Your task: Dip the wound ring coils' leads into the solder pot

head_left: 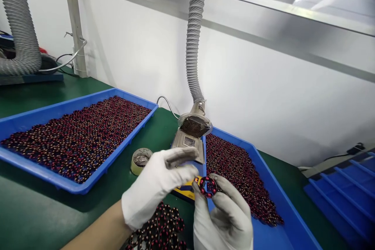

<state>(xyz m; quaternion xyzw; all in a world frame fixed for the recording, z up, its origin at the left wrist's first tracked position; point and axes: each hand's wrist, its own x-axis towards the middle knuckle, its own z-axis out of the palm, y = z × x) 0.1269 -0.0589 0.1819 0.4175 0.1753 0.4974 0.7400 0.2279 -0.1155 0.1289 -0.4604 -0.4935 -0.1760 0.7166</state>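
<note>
My right hand (224,215), in a white glove with greyed fingertips, pinches a small black ring-shaped part with red spots (208,186) between thumb and fingers. To its left, my gloved left hand (164,181) hovers with fingers stretched out and thumb apart, holding nothing that I can see. Behind the hands stands a solder-pot-like device with a yellow and blue front (187,192), partly covered by them. Below my left hand lies a loose pile of similar ring parts (161,228). A round tub with silvery bits (135,168) stands just beyond the left wrist.
A blue tray (88,187) full of such parts lies on the green table (43,218) at left. Another blue tray (271,238), partly filled, is at right. A metal hood on a grey duct (195,39) hangs above the device. Ridged blue trays (345,199) sit far right.
</note>
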